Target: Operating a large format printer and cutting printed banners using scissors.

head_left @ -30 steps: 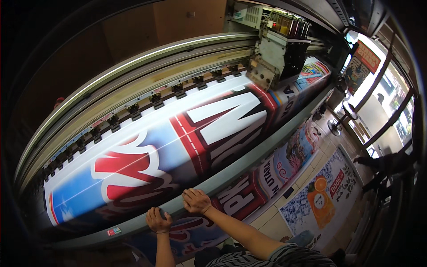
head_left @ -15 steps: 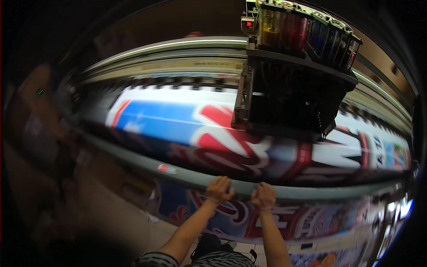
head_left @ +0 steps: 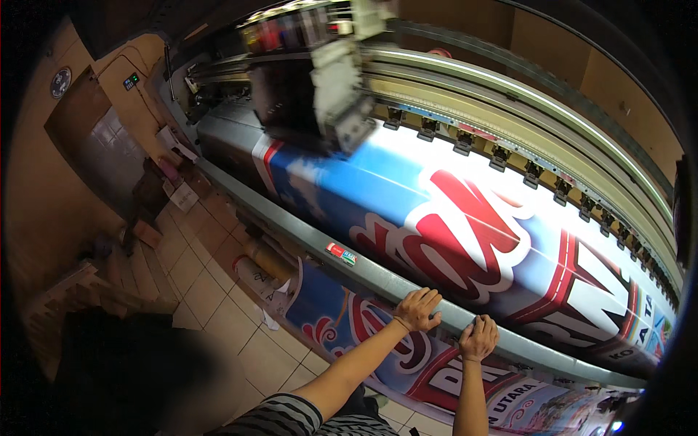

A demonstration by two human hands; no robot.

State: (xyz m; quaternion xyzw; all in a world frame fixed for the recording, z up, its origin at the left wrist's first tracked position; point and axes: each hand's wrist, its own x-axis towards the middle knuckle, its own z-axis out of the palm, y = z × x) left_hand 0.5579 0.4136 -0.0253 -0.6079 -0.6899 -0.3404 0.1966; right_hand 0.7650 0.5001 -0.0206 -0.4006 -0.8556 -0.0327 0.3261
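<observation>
Both hands grip the long grey metal rail [head_left: 378,276] along the front of a wide-format printer. My left hand [head_left: 418,309] has its fingers curled over the rail's top, thumb toward the right. A little to the right, my right hand [head_left: 479,338] holds the same rail, its fingers bent over the edge. Beyond the rail a printed banner [head_left: 465,236] in blue, white and red slopes over the printer bed. The dark print carriage [head_left: 309,94], blurred by motion, sits over the banner's left end with coloured ink tanks on top. The undersides of both hands are hidden.
Black pinch rollers [head_left: 499,156] line up along the far side of the banner. Below the rail hangs more printed banner [head_left: 451,378]. Rolls [head_left: 267,260] lie on the tiled floor at left, near a box [head_left: 184,196]. A small sticker [head_left: 342,253] marks the rail.
The carriage has travelled left along the printer, from above the banner's middle to its left end. My view has turned and tilted leftward. Both hands stay on the rail.
</observation>
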